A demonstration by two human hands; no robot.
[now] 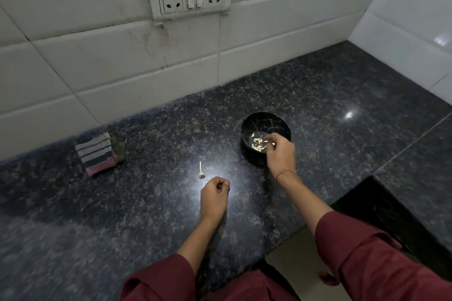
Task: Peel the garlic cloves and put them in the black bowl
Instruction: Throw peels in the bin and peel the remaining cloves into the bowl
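On the counter: a dark speckled stone counter (151, 215) fills the view, seen from above by a person standing at its front edge, with white wall tiles behind.
Black bowl: the black bowl (249, 127) sits on the counter to the right of centre, upright, holding a small heap of pale peeled garlic cloves (257, 142) on its floor.
Right hand: the right hand (280, 154) hangs over the near rim of the bowl, fingers curled downward and pinched together above the cloves; whether a clove is between the fingertips is too small to tell.
Left hand: the left hand (215, 196) rests near the middle of the counter, well apart from the bowl, loosely clenched; whether it hides anything, I cannot tell.
Garlic stem: a bare garlic stem (201, 171) with its root end lies just beyond the left hand, no cloves attached.
Folded cloth: a striped folded cloth (96, 154) lies well to the left, near the wall.
Step in hand: by my reading, a peeled clove is being dropped into the bowl.
Progress: no unpeeled cloves show on the counter, so the task looks nearly done.
Next move: the right fingers need to part over the bowl, then any clove in the left fist needs peeling.
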